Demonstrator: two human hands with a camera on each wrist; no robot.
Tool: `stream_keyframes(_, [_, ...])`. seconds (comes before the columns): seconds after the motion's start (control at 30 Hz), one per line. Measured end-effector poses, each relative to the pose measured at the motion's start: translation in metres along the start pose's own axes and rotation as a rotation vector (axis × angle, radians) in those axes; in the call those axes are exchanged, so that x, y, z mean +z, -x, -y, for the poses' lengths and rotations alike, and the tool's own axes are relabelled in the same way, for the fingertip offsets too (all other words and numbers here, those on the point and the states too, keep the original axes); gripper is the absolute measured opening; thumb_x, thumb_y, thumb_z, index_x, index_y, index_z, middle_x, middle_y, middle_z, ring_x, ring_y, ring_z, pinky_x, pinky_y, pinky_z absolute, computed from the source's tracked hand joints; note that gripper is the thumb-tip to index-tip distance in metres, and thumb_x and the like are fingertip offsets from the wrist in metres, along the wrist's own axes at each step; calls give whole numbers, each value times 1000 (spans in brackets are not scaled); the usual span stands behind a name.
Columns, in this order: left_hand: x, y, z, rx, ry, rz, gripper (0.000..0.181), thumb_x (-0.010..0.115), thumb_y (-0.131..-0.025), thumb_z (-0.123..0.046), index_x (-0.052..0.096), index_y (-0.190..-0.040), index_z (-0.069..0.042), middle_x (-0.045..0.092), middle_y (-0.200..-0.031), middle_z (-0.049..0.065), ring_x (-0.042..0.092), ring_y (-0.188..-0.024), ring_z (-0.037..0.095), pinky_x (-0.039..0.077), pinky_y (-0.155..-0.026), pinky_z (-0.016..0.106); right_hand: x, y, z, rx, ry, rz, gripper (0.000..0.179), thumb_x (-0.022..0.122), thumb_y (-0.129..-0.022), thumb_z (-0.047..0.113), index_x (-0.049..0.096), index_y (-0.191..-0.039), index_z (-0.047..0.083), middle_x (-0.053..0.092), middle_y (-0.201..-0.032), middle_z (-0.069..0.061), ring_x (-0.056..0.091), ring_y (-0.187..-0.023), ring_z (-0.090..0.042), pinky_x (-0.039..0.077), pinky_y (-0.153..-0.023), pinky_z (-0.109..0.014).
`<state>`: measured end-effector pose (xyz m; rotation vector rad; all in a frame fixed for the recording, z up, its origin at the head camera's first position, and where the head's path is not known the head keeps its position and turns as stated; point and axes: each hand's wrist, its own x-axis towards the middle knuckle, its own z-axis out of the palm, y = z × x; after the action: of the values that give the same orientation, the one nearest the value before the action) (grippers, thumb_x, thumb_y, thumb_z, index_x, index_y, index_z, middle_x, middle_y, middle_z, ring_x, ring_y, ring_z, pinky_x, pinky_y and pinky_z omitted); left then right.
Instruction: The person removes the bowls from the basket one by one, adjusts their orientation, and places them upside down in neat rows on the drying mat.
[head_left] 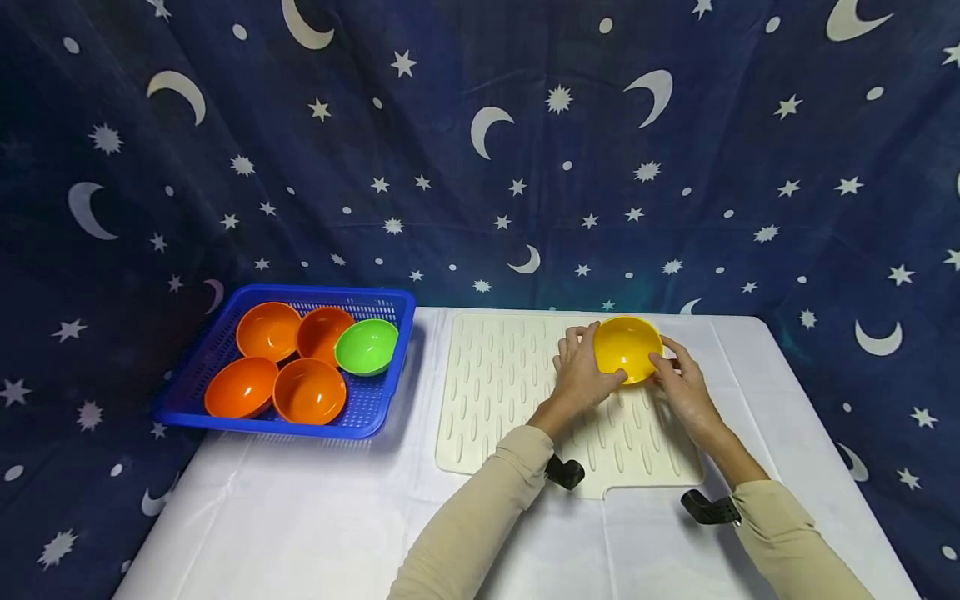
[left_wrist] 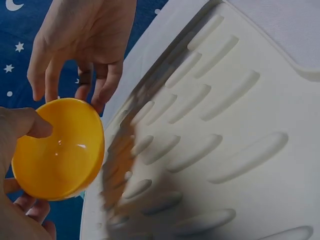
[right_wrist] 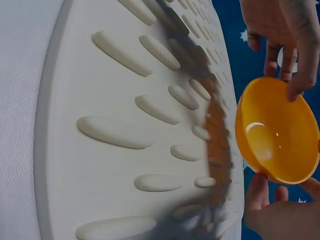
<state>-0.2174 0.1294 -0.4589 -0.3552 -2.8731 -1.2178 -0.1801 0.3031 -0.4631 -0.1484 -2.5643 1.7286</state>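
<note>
A yellow bowl (head_left: 628, 350) is held tilted over the far right part of a cream ribbed drying mat (head_left: 495, 392), its hollow side facing the head camera. My left hand (head_left: 583, 379) grips its left side, the thumb lying over the rim onto the inner wall, as the left wrist view shows. On the opposite side, my right hand (head_left: 686, 396) holds the edge, with its thumb at the rim and other fingers partly hidden behind. The right wrist view shows the bowl (right_wrist: 277, 132) between both hands, its shadow falling on the mat.
At the left of the white-clothed table (head_left: 322, 517) stands a blue plastic basket (head_left: 375, 408). Several orange bowls (head_left: 309, 392) and one green bowl (head_left: 367, 347) lie in it. A dark blue curtain (head_left: 450, 125) with moons and stars hangs behind the table.
</note>
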Motion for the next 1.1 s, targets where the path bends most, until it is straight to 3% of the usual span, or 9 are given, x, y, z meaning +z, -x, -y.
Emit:
stream_keyframes(0.17, [1,0,3,78,105,7,81,79,-85,-23,38,-155,-15,38,-144,5,41,-130,15,35,-95,31,0,0,-1,-29,13,-78,59,47,-109,29,28,-159,5,39,-129,-23,50,-98,-12,44,-79,-10])
stream_keyframes(0.27, [2,2,4,90,174,26,80,77,-86,-17,37,-155,-15,36,-147,7,47,-128,17,37,-102,32,-1,-1,-2,-56,4,-100,55,49,-109,26,32,-158,8,40,-136,-25,46,-102,-12,41,-80,-11])
stream_keyframes(0.47, [3,4,4,47,258,71,80,74,-87,-13,35,-157,-12,31,-149,6,61,-93,17,52,-85,23,-2,-5,-4,-47,-41,-95,56,50,-107,20,30,-157,5,41,-143,-25,48,-110,-6,40,-84,-13])
stream_keyframes(0.57, [4,4,5,54,246,88,77,74,-87,-13,38,-155,-8,32,-151,6,62,-107,18,49,-92,21,-2,-7,-7,-38,-75,-83,56,49,-106,14,27,-155,-1,36,-146,-26,49,-125,-19,40,-88,-11])
stream_keyframes(0.67, [5,4,7,88,207,129,77,75,-87,-14,38,-154,-4,31,-156,8,49,-133,20,40,-106,24,-2,-8,-11,-30,-104,-54,56,49,-105,10,20,-150,-7,28,-151,-28,39,-139,-37,38,-98,-12])
stream_keyframes(0.77, [7,3,11,123,161,184,84,76,-86,-15,33,-157,-1,24,-163,11,32,-146,19,29,-114,27,-2,-10,-19,-8,-90,8,60,50,-105,11,14,-148,-9,19,-158,-30,24,-147,-43,30,-114,-28])
stream_keyframes(0.9, [12,4,18,116,136,277,89,74,-89,-20,24,-160,0,12,-168,15,40,-141,18,25,-115,26,0,-11,-29,40,-32,98,69,52,-105,15,5,-151,-6,8,-162,-33,6,-151,-42,10,-121,-49])
stream_keyframes(1.0, [16,6,21,85,123,339,84,71,-93,-26,27,-159,0,11,-168,15,40,-142,19,25,-115,26,2,-10,-32,71,2,130,73,52,-104,15,2,-152,-8,5,-161,-36,3,-151,-44,5,-121,-50])
stream_keyframes(1.1, [19,8,24,69,123,375,79,69,-94,-28,31,-158,-1,12,-168,13,21,-150,21,22,-117,28,0,-8,-32,84,45,148,75,51,-106,19,3,-153,-12,7,-158,-40,8,-149,-48,8,-120,-54])
